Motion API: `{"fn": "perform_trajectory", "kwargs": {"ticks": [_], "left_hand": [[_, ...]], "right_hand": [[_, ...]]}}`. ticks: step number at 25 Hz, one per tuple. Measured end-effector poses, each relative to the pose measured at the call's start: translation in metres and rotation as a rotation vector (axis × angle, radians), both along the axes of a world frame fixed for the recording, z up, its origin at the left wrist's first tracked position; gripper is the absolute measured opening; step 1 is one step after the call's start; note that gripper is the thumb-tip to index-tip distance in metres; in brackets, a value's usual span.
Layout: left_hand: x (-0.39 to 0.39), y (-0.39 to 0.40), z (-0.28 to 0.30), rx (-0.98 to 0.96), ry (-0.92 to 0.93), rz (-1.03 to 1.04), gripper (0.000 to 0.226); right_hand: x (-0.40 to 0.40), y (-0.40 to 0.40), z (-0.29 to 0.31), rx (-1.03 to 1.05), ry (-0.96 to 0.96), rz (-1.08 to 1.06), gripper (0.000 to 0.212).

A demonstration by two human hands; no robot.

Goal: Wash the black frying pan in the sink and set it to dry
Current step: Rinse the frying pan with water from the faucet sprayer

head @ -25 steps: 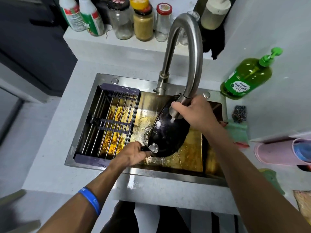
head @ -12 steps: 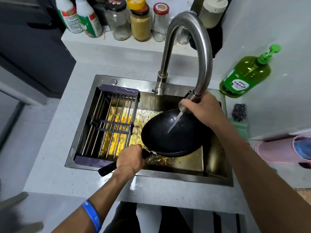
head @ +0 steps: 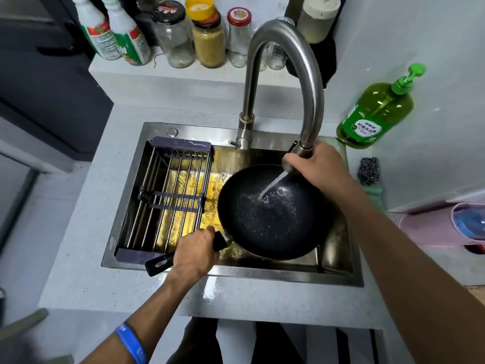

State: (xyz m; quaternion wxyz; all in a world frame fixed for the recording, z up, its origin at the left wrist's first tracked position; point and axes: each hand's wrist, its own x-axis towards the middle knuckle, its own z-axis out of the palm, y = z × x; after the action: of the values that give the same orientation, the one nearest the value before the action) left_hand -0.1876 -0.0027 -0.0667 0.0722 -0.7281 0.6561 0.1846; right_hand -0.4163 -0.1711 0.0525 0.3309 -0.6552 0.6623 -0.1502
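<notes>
The black frying pan (head: 273,222) lies almost level over the right half of the steel sink (head: 262,273), its inside facing up. My left hand (head: 195,254) grips its black handle at the sink's front edge. My right hand (head: 316,166) holds the spray head of the curved steel faucet (head: 288,64). A slanted jet of water (head: 271,183) hits the pan's inside, and droplets cover the bottom.
A metal drying rack (head: 168,198) spans the sink's left half. A green dish soap bottle (head: 375,114) and a steel scourer (head: 368,170) sit on the counter to the right. Jars and bottles (head: 207,38) line the ledge behind the faucet.
The pan went from tilted on edge to lying nearly flat with its inside up. The faucet head swung right, and the water now runs into the pan.
</notes>
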Motion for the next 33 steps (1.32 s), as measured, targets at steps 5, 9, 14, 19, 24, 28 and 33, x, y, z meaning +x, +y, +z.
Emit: {"fn": "perform_trajectory", "kwargs": {"ticks": [5, 9, 14, 19, 24, 28, 33], "left_hand": [[0.001, 0.001, 0.002, -0.019, -0.001, 0.015, 0.031], [0.002, -0.004, 0.007, 0.049, 0.019, 0.036, 0.032], [0.003, -0.013, 0.006, 0.262, 0.223, 0.124, 0.032], [0.006, -0.021, -0.019, 0.398, 0.691, 0.43, 0.055], [-0.011, -0.015, 0.004, 0.248, 0.194, 0.063, 0.027], [-0.012, -0.017, 0.007, 0.066, -0.03, -0.053, 0.024], [-0.004, -0.013, -0.017, 0.07, -0.091, -0.106, 0.035]], "right_hand": [[0.005, 0.017, -0.003, 0.124, -0.102, 0.072, 0.028], [-0.003, 0.001, 0.003, 0.075, -0.03, 0.026, 0.028], [-0.012, -0.002, 0.008, 0.212, -0.026, 0.108, 0.031], [-0.011, -0.002, 0.007, 0.201, -0.049, 0.108, 0.038], [-0.008, 0.005, 0.002, 0.158, -0.033, 0.048, 0.035], [-0.005, 0.007, -0.009, 0.046, 0.003, -0.006, 0.034], [-0.003, 0.001, -0.021, 0.018, -0.064, -0.046, 0.033]]}}
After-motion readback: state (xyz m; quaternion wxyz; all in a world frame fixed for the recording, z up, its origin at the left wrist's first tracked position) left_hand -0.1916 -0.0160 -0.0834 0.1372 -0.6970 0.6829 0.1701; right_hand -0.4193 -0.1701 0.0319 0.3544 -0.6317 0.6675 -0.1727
